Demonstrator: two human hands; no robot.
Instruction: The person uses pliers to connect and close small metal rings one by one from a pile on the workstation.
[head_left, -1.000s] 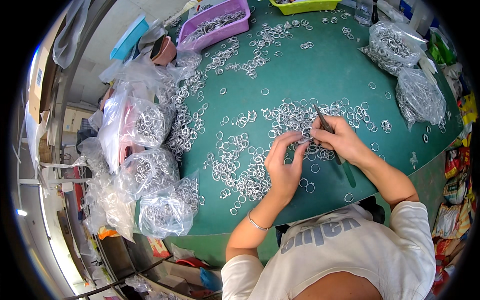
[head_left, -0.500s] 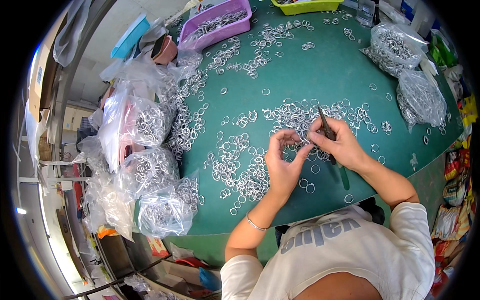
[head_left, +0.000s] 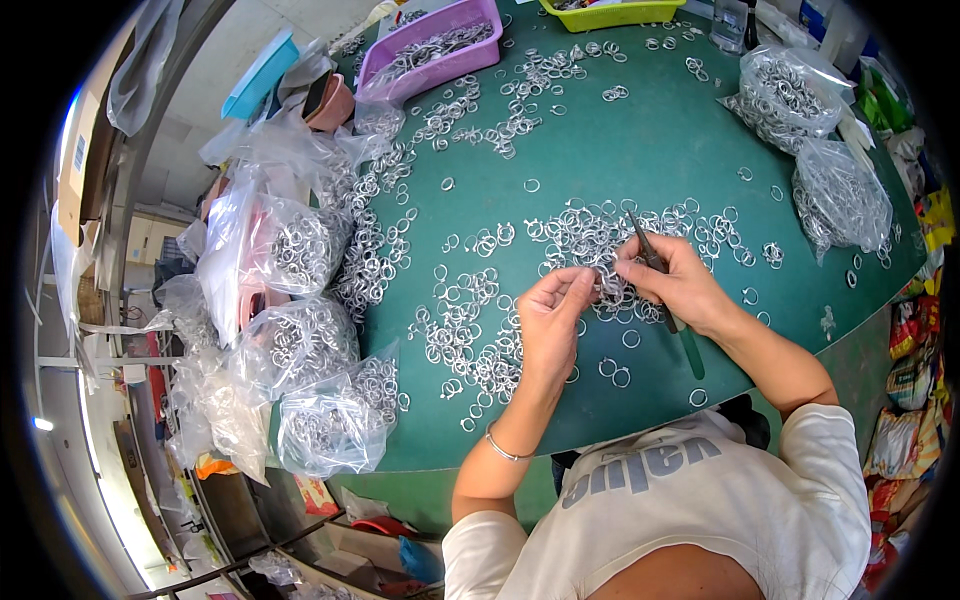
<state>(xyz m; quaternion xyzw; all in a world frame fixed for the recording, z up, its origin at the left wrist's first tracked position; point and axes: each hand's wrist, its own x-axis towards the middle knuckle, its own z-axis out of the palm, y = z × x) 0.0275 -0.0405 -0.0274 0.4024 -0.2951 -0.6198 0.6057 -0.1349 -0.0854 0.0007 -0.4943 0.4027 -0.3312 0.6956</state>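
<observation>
My right hand [head_left: 682, 285] is wrapped round a slim, dark, pointed tool [head_left: 650, 255] with a green handle. The tool's tip points away over a pile of silver metal rings [head_left: 575, 232], while its handle slants back toward the table's near edge. Right thumb and forefinger meet at the pile's near side. Beside them, my left hand [head_left: 552, 325] is closed in a pinch, thumb against the fingers; what lies between its fingertips is too small to make out. Further loose rings [head_left: 465, 320] spread over the green table to the left of this hand.
Clear plastic bags of rings [head_left: 300, 335] line the table's left side, and further filled bags [head_left: 842, 200] stand at the right. At the back are a purple basket [head_left: 490, 52] holding rings and a yellow-green tray [head_left: 615, 14]. Scattered rings [head_left: 545, 70] lie toward the back.
My left hand has drawn a little to the left, and its fingers have come together from a wider curl. The right hand keeps its place with the tool, which has tilted slightly.
</observation>
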